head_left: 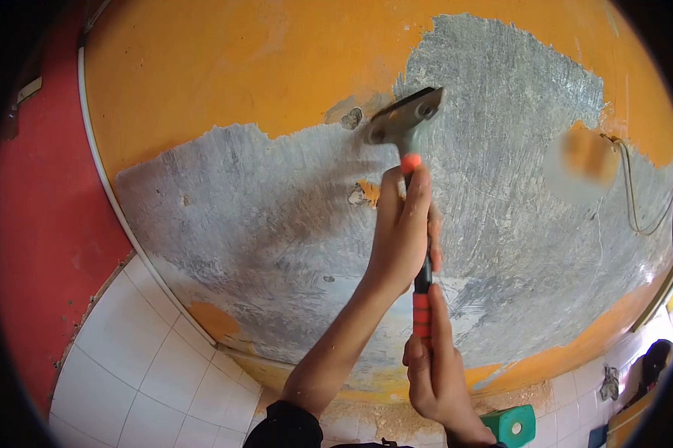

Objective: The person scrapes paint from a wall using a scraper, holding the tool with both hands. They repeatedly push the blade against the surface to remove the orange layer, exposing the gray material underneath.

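A long-handled scraper [405,119] with a wide grey metal blade and a black and orange-red handle is pressed against the wall, at the edge between the orange paint [239,67] and the bare grey scraped area [292,224]. My left hand [404,231] grips the upper part of the handle, just below the blade. Lower down, my right hand [433,366] holds the end of the handle, with its forefinger stretched up along the orange-red grip.
A red wall [45,224] adjoins at the left, behind a white pipe [105,179]. White floor tiles [150,366] lie below, with paint dust along the wall's foot. A green object [514,425] sits on the floor at the right. A wire [635,194] hangs on the wall.
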A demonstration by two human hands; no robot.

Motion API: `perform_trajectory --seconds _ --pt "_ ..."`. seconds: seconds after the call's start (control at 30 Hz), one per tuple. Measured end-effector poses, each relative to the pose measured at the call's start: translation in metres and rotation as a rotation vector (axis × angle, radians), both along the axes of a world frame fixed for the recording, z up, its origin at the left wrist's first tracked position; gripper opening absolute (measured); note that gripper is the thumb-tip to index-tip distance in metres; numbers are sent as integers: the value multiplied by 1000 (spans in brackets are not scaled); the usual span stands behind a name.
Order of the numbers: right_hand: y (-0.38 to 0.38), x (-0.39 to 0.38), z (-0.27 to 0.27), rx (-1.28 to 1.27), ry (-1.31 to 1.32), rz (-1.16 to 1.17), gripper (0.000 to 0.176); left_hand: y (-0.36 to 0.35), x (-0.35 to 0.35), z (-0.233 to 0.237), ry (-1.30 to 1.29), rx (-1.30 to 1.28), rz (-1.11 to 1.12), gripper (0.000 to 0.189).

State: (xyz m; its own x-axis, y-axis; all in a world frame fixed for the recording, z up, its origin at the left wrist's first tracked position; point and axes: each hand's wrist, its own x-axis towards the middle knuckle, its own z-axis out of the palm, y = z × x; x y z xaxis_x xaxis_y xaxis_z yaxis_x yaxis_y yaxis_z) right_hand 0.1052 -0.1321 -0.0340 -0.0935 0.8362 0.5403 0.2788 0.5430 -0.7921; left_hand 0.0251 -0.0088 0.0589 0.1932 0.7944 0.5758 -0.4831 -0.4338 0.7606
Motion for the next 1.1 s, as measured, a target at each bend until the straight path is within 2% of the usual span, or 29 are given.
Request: perform_trajectory --seconds 0.03,0.07,0.1,0.2,0.27,0.33,0.37,0.43,0.57,0.63,0.7,0.77,0.83,0.93,1.1 --pt "-1 0 -4 76 -167 -103 62 -6 -3 -2 -1 6 1 38" --pt "0 -3 -9 281 -245 -197 59 -11 -7 -2 -30 -5 20 39" --pt "-4 -3 -10 284 -242 -194 59 -16 -10 -4 -56 -18 41 39" --pt "-12 0 -19 253 -393 -275 59 -20 -15 -9 -239 -133 -128 42" --pt "-7 2 -37 200 -150 -252 59 -13 -16 -19 -301 -161 -171 42" --pt "-7 3 -41 138 -67 -211 59 1 -17 -32 -440 -122 -490 46" --pt "-7 3 -43 76 19 -170 59 5 -16 -37 -443 -121 -491 46" --pt "4 3 -53 135 38 -177 59 13 -9 -45 -540 -80 -647 47" --pt "16 15 -60 240 34 -217 59 20 -2 -49 -514 -80 -626 46" --pt "9 18 -52 150 8 -181 58 27 -4 -51 -519 -71 -658 46" --pt "10 12 -49 300 -30 -317 53 31 -6 -49 -521 6 -735 46" --pt "5 11 -37 227 -70 -314 53 34 -10 -46 -540 18 -781 45" --pt "9 7 -24 432 -201 -260 51 40 -14 -41 -550 39 -842 45" --pt "-2 -9 -9 318 -88 -242 44 48 -22 -37 -497 81 -828 47" --pt "-13 -39 4 248 -151 -343 46 48 -41 -29 -402 25 -857 50"
